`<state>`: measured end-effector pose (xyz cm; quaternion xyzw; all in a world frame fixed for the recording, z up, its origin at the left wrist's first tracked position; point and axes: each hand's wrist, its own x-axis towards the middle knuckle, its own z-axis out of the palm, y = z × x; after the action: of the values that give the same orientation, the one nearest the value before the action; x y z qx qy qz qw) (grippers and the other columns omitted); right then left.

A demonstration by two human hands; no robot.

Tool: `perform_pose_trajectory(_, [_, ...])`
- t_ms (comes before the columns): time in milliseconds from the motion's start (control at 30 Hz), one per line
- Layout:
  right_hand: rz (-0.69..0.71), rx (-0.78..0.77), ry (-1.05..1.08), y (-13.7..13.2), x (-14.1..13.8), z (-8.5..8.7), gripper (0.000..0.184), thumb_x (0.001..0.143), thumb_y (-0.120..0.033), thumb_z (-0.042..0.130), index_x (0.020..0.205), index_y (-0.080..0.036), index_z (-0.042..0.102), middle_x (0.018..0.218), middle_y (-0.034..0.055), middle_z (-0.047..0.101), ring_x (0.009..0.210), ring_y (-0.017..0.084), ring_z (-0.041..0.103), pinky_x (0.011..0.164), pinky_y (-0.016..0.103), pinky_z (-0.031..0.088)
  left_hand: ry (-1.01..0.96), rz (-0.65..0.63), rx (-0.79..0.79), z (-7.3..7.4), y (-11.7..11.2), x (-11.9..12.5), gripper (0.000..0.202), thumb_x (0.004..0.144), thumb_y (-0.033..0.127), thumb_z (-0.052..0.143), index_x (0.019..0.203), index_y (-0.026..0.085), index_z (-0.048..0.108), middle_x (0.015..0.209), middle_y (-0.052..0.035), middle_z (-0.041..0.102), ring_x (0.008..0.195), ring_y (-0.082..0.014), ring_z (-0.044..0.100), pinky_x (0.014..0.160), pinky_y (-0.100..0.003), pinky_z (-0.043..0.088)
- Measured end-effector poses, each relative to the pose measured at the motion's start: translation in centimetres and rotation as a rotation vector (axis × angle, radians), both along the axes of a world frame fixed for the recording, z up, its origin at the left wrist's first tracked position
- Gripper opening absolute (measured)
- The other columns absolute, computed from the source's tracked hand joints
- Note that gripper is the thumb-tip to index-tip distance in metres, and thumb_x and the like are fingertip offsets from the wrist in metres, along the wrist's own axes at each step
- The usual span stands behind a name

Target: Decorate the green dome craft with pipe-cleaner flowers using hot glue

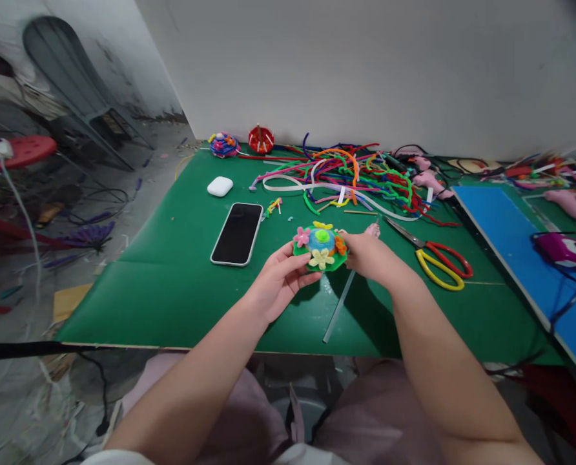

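Note:
A small hat-shaped pipe-cleaner craft (321, 240) is held above the green table, with a green brim, a blue crown and pink, cream, yellow and orange flowers. My left hand (288, 274) grips its left and near edge, thumb on the brim and fingers below. At the right edge my right hand (365, 253) has its fingers closed, their tips partly hidden by the craft. Beyond that hand shows the tip of a pink glue gun (372, 230), mostly hidden. A clear glue stick (339, 309) reaches from under the hand toward the table's near edge.
A black-screened phone (237, 234) and white earbud case (220, 186) lie left. Behind are tangled pipe cleaners (346, 174) and two finished-looking round crafts (224, 144). Scissors (438, 258) lie right, near a blue board (520, 258) and more glue guns (433, 183). A wall closes the back.

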<state>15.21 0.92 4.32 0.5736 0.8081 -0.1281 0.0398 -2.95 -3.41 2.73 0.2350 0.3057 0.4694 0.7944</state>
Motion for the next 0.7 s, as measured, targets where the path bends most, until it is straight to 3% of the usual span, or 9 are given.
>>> perform_pose_trajectory(200, [0.001,-0.017,-0.016,0.17,0.12,-0.22,0.028,0.073,-0.014,0.048,0.099,-0.020,0.056,0.095,0.0059,0.067,0.082,0.018,0.060,0.058,0.021,0.033,-0.009,0.000,-0.004,-0.12,0.03,0.03,0.028,0.072,0.012,0.062,0.098,0.022,0.061,0.089,0.0010,0.067,0.075,-0.0100,0.064,0.063,-0.019,0.056])
perform_pose_trajectory(400, [0.007,0.007,0.019,-0.01,0.13,-0.24,0.032,0.073,-0.017,0.049,0.105,-0.019,0.049,0.088,0.0064,0.067,0.074,0.019,0.060,0.051,0.022,0.028,0.014,0.000,0.006,-0.06,0.02,0.04,0.029,0.073,0.013,0.061,0.101,0.021,0.061,0.088,0.0011,0.066,0.073,-0.0083,0.063,0.064,-0.019,0.055])
perform_pose_trajectory(700, [-0.031,0.088,0.153,-0.08,0.15,-0.51,0.014,0.075,-0.018,0.047,0.087,-0.022,0.052,0.073,0.0012,0.063,0.062,0.014,0.055,0.049,0.022,0.025,0.004,0.024,0.016,0.30,0.14,-0.29,0.025,0.073,0.012,0.060,0.097,0.020,0.062,0.085,0.0015,0.066,0.069,-0.0066,0.061,0.064,-0.019,0.055])
